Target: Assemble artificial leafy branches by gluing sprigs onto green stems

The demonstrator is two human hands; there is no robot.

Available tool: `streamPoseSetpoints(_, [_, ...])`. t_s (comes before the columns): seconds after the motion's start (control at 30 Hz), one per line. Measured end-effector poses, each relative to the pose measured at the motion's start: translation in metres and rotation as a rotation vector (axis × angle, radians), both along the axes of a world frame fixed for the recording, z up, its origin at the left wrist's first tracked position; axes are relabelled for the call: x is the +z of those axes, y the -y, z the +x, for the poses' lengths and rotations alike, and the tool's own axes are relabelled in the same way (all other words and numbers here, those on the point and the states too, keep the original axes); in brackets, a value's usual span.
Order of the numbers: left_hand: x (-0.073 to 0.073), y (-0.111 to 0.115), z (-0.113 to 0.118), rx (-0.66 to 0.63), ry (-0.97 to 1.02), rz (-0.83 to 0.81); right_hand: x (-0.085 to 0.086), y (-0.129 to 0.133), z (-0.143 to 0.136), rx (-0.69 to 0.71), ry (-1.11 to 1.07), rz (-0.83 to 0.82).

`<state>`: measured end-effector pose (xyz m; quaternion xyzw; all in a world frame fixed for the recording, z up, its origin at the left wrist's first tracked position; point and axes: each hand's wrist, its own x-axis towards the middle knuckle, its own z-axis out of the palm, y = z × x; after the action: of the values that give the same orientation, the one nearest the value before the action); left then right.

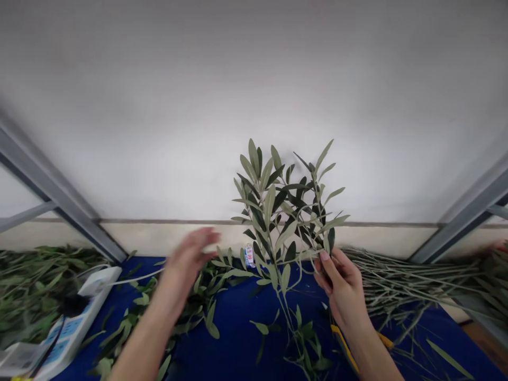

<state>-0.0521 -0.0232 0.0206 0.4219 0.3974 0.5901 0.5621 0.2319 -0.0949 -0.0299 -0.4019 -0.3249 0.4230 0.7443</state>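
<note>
A leafy olive-like branch (pixel 270 211) stands up in front of me, its narrow grey-green leaves spreading against the wall. My right hand (pixel 339 278) is closed round one of its thin stems at the right side, thumb against fingers. To the left, my left hand (pixel 192 251) is raised and blurred, thumb and fingers apart with nothing between them. Leaf tips of the branch come close to those fingers. Lower down, the branch's stems run to more leaves (pixel 307 338) over the blue surface. A yellow-handled tool (pixel 344 346) lies partly hidden under my right forearm.
Loose leafy sprigs (pixel 130 323) lie on the blue tabletop (pixel 238 338). A white power strip (pixel 89 312) with cords is at left, by a leaf pile (pixel 32 296). Bare stems (pixel 405 275) lie at right. A small labelled item (pixel 249 255) stands near the wall; metal posts flank it.
</note>
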Motion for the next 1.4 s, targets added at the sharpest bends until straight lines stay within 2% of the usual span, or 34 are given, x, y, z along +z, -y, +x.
streamPoseSetpoints(0.1, [-0.027,0.006,0.033,-0.291,0.032,-0.158,-0.002,0.0,-0.016,0.125,-0.015,-0.025])
streamPoseSetpoints(0.13, [-0.034,0.008,0.044,-0.339,0.074,-0.166,-0.005,0.0,-0.019,0.16,0.001,-0.049])
streamPoseSetpoints(0.2, [-0.041,0.012,0.057,-0.299,0.107,-0.125,-0.01,0.0,-0.02,0.161,0.046,-0.11])
streamPoseSetpoints(0.27, [-0.04,0.013,0.061,-0.208,0.128,-0.071,-0.016,0.001,-0.015,0.061,0.105,-0.155])
streamPoseSetpoints(0.37, [-0.032,0.012,0.055,-0.089,0.133,-0.006,-0.021,0.003,-0.002,-0.064,0.208,-0.166])
streamPoseSetpoints(0.47, [-0.026,0.012,0.049,-0.025,0.089,0.014,-0.022,0.005,0.007,-0.096,0.226,-0.14])
streamPoseSetpoints(0.6, [-0.024,0.013,0.053,0.001,0.121,-0.058,-0.02,0.007,0.005,-0.062,0.091,-0.101])
streamPoseSetpoints(0.77, [-0.024,0.017,0.059,-0.046,0.21,-0.122,-0.019,0.006,0.0,-0.127,-0.132,-0.114])
streamPoseSetpoints(0.93, [-0.026,0.021,0.062,-0.116,0.277,-0.201,-0.018,0.005,0.003,-0.229,-0.169,-0.164])
streamPoseSetpoints(1.1, [-0.03,0.021,0.064,-0.106,0.3,-0.222,-0.02,0.006,0.009,-0.119,-0.073,-0.124])
streamPoseSetpoints(1.2, [-0.033,0.022,0.065,-0.144,0.292,-0.209,-0.023,0.007,0.008,-0.054,0.002,-0.137])
streamPoseSetpoints(1.4, [-0.038,0.025,0.073,-0.252,0.382,-0.211,-0.033,0.002,-0.016,-0.079,0.277,-0.176])
